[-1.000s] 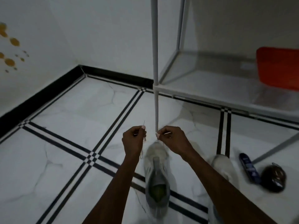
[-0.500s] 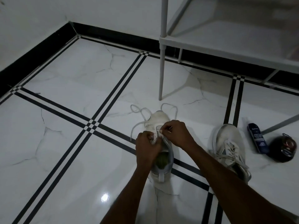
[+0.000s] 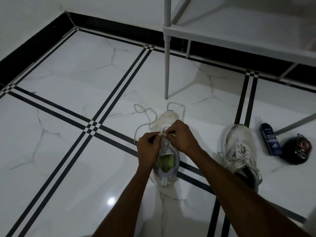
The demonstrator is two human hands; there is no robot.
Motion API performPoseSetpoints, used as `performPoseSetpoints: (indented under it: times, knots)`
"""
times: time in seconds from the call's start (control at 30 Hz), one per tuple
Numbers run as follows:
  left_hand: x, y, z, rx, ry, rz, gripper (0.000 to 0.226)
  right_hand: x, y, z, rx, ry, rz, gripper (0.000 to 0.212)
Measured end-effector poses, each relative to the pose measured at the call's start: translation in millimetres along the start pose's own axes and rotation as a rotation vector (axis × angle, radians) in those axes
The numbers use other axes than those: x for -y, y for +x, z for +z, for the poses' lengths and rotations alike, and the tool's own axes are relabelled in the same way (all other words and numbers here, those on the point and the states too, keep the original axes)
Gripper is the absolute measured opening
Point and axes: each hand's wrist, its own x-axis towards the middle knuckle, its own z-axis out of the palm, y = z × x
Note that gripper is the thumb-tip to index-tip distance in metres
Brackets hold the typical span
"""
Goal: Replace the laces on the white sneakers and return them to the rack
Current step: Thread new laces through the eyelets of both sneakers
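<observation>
Over on the left, the loose lace (image 3: 145, 120) is trailing across the floor (image 3: 68, 108) in slack loops beside the toe, probably paid out there so it is not tangling while the ends are being worked. Moving in, the left hand (image 3: 148, 147) is curling over the near sneaker (image 3: 166, 151), its fingers (image 3: 158, 134) pinching one lace end right at the lower eyelets. That sneaker is sitting on the floor with its toe pointing toward the rack leg (image 3: 166, 65) and its heel toward the person, which is giving both hands a straight reach down onto the tongue. The green insole is showing, so the upper eyelets are looking unthreaded; I am judging the lacing to be only in its first rows. The right hand (image 3: 183, 135) is meeting the left over the tongue, its fingers pinching the other lace end, with the tip poking out sideways. Both hands are gripping close to the tips, likely for control when feeding them through the holes. Further right, the second sneaker (image 3: 239, 151) is lying on the floor already laced, set aside near the rack (image 3: 239, 36), whose shelf is waiting above. At the far right, a blue bottle (image 3: 270, 141) and a dark round container (image 3: 296, 149) are lying just beside each other.
</observation>
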Motion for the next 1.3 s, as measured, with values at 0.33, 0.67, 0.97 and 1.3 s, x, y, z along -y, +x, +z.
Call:
performPoseSetpoints:
  times: [0.33, 0.67, 0.97, 1.3]
  knots:
    - [-2.3, 7.8, -6.8, 0.084, -0.123, -0.182, 0.033, 4.3, 8.8, 4.9, -0.009, -0.125, 0.07, 0.018]
    - [11.1, 15.0, -4.6, 0.105, -0.209, -0.215, 0.009, 13.5, -0.1, 5.6, -0.229, 0.121, 0.143, 0.01]
    - [4.7, 15.2, 6.8, 0.046, -0.027, -0.123, 0.007, 33.4, -8.2, -11.6, 0.072, 0.191, 0.316, 0.033]
    - [31.2, 31.7, -65.6, -0.516, 0.331, -0.151, 0.024, 22.5, -7.3, -7.7, -0.003, 0.39, 0.395, 0.015]
